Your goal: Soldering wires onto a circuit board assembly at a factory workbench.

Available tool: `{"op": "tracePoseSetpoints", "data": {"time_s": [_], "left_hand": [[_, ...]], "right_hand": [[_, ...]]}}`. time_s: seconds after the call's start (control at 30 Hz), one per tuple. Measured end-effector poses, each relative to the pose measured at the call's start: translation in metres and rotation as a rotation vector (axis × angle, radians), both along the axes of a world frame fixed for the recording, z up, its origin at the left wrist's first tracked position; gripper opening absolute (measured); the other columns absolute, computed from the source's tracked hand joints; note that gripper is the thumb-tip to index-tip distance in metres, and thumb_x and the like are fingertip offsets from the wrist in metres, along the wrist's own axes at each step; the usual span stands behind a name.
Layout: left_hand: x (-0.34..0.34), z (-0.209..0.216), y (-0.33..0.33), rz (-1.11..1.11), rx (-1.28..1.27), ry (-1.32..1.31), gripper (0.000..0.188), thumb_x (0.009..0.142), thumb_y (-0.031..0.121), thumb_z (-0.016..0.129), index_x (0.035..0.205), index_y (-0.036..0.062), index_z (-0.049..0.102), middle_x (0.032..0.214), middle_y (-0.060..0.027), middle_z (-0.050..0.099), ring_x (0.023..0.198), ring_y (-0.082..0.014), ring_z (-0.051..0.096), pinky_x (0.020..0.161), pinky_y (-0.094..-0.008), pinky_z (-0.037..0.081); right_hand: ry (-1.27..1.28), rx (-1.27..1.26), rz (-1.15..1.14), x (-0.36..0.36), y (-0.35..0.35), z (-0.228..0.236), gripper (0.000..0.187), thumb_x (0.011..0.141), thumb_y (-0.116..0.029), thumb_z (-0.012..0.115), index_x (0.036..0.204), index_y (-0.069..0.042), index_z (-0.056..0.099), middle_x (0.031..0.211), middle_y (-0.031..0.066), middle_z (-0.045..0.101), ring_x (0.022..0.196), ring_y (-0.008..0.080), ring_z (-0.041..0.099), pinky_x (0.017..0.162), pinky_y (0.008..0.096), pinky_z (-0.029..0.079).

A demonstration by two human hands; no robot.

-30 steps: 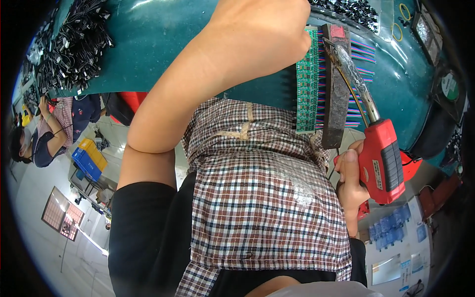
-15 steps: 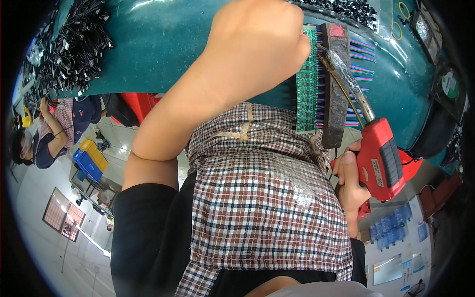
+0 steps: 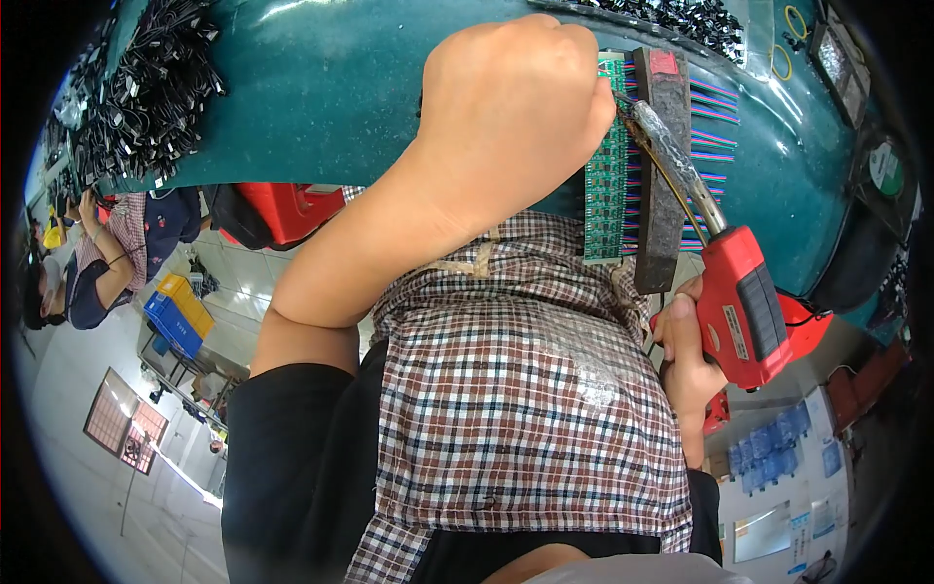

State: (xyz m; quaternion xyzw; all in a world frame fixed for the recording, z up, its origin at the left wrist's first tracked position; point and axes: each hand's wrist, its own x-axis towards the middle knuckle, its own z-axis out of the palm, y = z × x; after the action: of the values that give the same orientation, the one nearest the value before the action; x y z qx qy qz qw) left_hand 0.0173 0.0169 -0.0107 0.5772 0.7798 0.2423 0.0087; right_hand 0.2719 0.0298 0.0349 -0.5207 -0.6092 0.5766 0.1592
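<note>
My right hand (image 3: 689, 355) grips a red soldering gun (image 3: 741, 311) with black grip panels. A thin feed tube runs along its metal barrel, and the tip points at the upper part of a green circuit board panel (image 3: 605, 209). Closed into a fist, my left hand (image 3: 516, 92) hovers over the panel's upper left side. Its fingertips are turned away from view, so whatever they pinch is hidden. Thin coloured wires (image 3: 713, 136) stick out from the panel's right side, passing under a dark bar (image 3: 664, 214) with a pink patch at its far end.
A heap of black cables (image 3: 161, 88) lies at the far left of the green table (image 3: 311, 107). Small black parts (image 3: 700, 24) fill a tray at the back. Solder spool (image 3: 883, 167) and yellow rings (image 3: 781, 60) are on the right. Another person (image 3: 107, 253) works at left.
My left hand has come slightly nearer to me and to the right. The soldering gun has shifted a little left, its tip staying by the upper part of the panel.
</note>
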Motion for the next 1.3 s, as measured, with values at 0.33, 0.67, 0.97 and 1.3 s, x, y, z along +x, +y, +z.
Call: {"op": "tracePoseSetpoints", "data": {"time_s": [0.33,0.67,0.97,1.3], "left_hand": [[0.001,0.001,0.001,0.011,0.000,0.070,0.016,0.067,0.018,0.070,0.061,0.0076,0.059,0.060,-0.0080,0.059,0.053,-0.0236,0.063,0.048,-0.0346,0.050],[0.003,0.001,0.001,0.037,-0.071,-0.061,0.014,0.074,0.017,0.071,0.069,0.0076,0.062,0.068,-0.0092,0.061,0.061,-0.0283,0.063,0.056,-0.0391,0.051],[-0.052,0.022,-0.001,0.287,0.048,0.025,0.021,0.080,0.025,0.075,0.089,0.0081,0.066,0.090,-0.0092,0.061,0.084,-0.0283,0.062,0.074,-0.0391,0.049],[-0.130,0.004,-0.034,0.449,-0.197,-0.112,0.042,0.095,0.034,0.060,0.128,0.0091,0.058,0.107,-0.0206,0.065,0.105,-0.0392,0.059,0.093,-0.0457,0.046]], "right_hand": [[0.045,-0.014,-0.095,-0.011,0.002,0.008,0.010,0.091,0.006,0.056,0.098,0.003,0.051,0.077,0.0074,0.050,0.048,0.0073,0.038,0.046,0.0255,0.037],[0.094,-0.023,-0.138,-0.006,-0.001,0.006,0.009,0.093,0.005,0.055,0.100,0.003,0.050,0.081,0.0077,0.051,0.047,0.0072,0.036,0.049,0.0260,0.038],[0.129,-0.006,-0.250,-0.005,-0.001,0.002,0.006,0.095,0.002,0.055,0.100,0.002,0.051,0.076,0.0061,0.049,0.046,0.0067,0.036,0.048,0.0261,0.037],[0.108,0.016,-0.166,-0.005,0.001,0.004,0.006,0.095,0.000,0.056,0.098,0.002,0.051,0.074,0.0050,0.048,0.047,0.0063,0.035,0.049,0.0261,0.038]]}}
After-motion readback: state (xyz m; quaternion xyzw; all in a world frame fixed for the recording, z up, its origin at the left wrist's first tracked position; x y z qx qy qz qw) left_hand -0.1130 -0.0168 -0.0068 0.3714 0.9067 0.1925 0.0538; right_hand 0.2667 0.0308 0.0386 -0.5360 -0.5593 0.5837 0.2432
